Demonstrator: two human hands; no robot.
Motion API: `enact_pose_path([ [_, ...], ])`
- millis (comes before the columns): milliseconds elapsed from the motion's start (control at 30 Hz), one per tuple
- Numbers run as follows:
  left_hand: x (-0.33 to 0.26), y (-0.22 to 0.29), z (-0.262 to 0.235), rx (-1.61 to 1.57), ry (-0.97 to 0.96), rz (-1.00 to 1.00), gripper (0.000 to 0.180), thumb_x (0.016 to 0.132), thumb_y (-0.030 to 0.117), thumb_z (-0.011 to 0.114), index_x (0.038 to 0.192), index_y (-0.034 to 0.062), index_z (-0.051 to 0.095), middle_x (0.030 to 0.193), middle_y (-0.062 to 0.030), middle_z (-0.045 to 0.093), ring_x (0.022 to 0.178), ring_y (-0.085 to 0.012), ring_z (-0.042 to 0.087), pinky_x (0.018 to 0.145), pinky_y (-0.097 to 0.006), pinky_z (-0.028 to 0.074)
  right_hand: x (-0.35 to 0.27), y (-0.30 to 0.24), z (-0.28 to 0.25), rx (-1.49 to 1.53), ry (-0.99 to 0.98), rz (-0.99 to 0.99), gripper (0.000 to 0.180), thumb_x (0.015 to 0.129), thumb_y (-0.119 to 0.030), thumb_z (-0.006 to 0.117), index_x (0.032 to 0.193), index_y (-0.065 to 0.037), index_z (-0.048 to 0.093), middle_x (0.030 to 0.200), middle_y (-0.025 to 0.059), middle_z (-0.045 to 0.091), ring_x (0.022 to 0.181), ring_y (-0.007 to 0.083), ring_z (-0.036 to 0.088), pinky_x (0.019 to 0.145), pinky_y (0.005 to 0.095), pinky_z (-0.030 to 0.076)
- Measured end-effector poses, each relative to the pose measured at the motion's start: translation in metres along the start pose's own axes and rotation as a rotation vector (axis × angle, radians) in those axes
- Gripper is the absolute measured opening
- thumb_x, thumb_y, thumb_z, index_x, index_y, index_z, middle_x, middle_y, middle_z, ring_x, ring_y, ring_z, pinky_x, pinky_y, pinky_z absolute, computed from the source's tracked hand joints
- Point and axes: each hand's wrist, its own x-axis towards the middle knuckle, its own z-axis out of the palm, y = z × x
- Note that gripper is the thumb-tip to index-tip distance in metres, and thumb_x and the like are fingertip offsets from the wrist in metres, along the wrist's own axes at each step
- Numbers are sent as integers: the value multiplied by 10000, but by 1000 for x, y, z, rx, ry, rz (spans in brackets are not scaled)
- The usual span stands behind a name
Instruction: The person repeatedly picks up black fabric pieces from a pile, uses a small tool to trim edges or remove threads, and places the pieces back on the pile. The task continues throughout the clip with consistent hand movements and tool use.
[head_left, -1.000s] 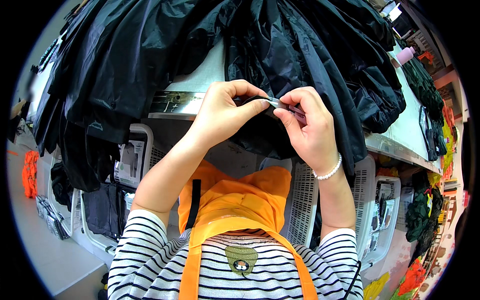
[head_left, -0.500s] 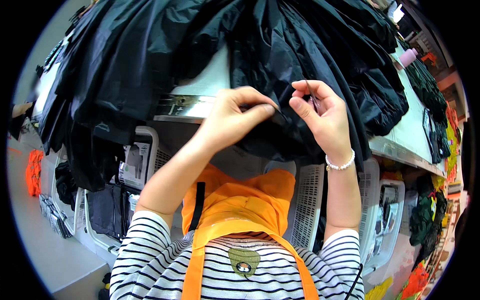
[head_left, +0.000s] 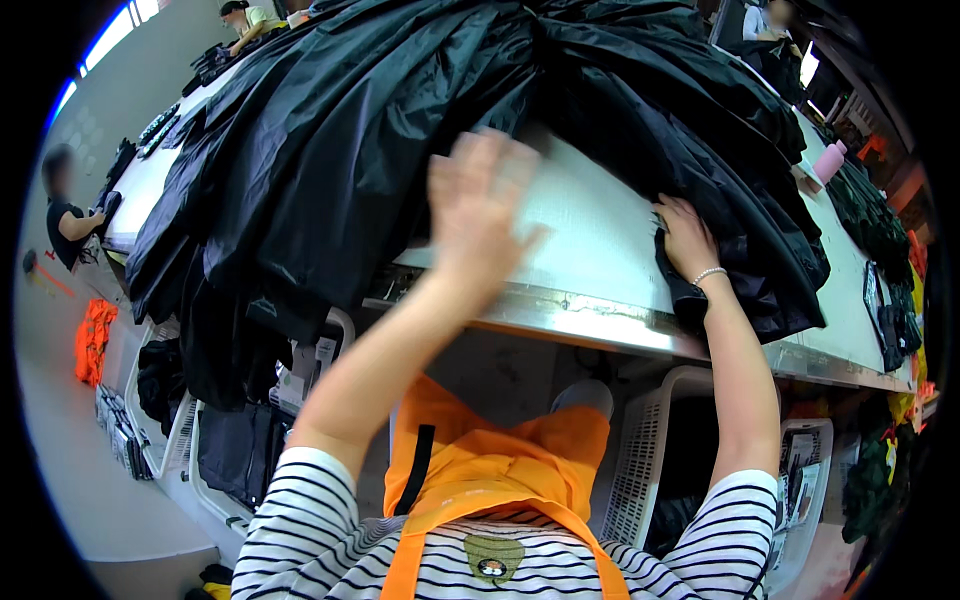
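Long black garments [head_left: 330, 170] of thin, shiny cloth fan out in folds over a white worktable [head_left: 590, 240]. My left hand [head_left: 480, 200] hovers over the table beside the left-hand folds, fingers spread, blurred by motion and holding nothing I can see. Farther right, my right hand [head_left: 690, 240], with a beaded bracelet at the wrist, is closed on the edge of a black garment [head_left: 760, 270] that lies bunched on the table. Something small and dark shows by its fingertips, too small to make out.
The table's metal front edge [head_left: 620, 318] runs before me. White plastic baskets [head_left: 640, 460] stand below it. On the right are a pink bottle [head_left: 829, 160] and more dark garments [head_left: 870, 215]. Other people work at the far left and far right. Orange cloth [head_left: 95, 342] hangs at left.
My hands were close together over the cloth, the right with a thin pointed metal tool. They have moved apart, the right carrying cloth rightward and baring white tabletop. My left hand has opened.
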Motion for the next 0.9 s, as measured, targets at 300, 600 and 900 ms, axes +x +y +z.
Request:
enact_pose_path([
  [300, 51, -221, -15, -220, -289, -381, 442, 853, 244, 676, 1226, 24, 587, 1192, -219, 608, 1142, -354, 571, 961, -375, 450, 11, 92, -6, -142, 36, -174, 373, 907, -11, 424, 1232, -71, 597, 1431, 45, 461, 1361, 221, 368, 1132, 346, 281],
  [600, 68, -219, -43, -523, -544, -383, 372, 899, 292, 630, 1087, -27, 648, 929, -172, 690, 888, -227, 648, 832, -320, 468, 17, 94, 5, 126, 33, -234, 346, 858, 42, 524, 1179, -46, 619, 1361, 91, 526, 1302, 292, 437, 1101, 368, 341],
  [900, 75, -16, -25, -1209, -659, -725, 536, 881, 486, 635, 1105, -2, 626, 921, -49, 663, 809, -135, 630, 723, -279, 496, 1, 49, 12, 814, 196, -25, 252, 1002, -132, 460, 1159, -12, 617, 1123, 77, 666, 1007, 163, 611, 936, 265, 435],
])
